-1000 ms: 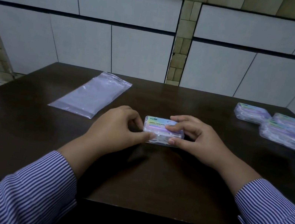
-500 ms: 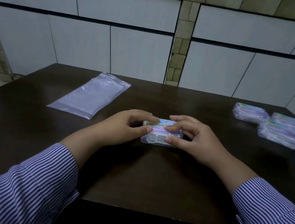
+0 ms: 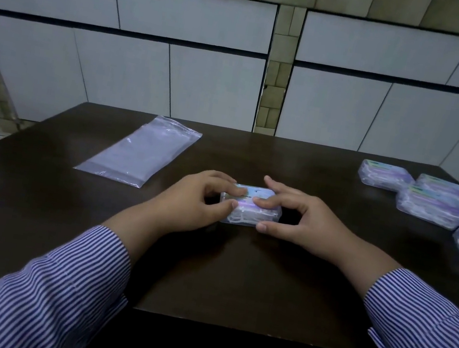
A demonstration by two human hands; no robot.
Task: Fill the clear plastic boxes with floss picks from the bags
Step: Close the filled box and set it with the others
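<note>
both hands are holding one clear plastic box (image 3: 250,206) at the middle of the table (image 3: 205,276). left hand (image 3: 187,203) is gripping the box's left end: fingers curling over the lid, thumb pressing the near left corner. right hand (image 3: 302,221) is gripping the right end: index finger lying across the lid label, thumb sitting against the near edge, remaining fingers curling behind the right side. box is resting flat on the table with the lid on, white floss picks (image 3: 240,216) showing through the front wall. can't tell if the lid is fully snapped down.

going outward: a flat clear bag (image 3: 140,154) is lying on the table to the far left, well apart from the hands, long axis running diagonally, looking flattened with little or nothing visible inside. four more filled boxes (image 3: 435,205) are sitting at the far right of the table in a loose cluster, lids on, the nearest one partly cut off by the frame edge, some touching or overlapping each other. both forearms are showing striped sleeves (image 3: 56,296) coming in from the bottom corners. a tiled wall (image 3: 178,74) is running behind the table.
</note>
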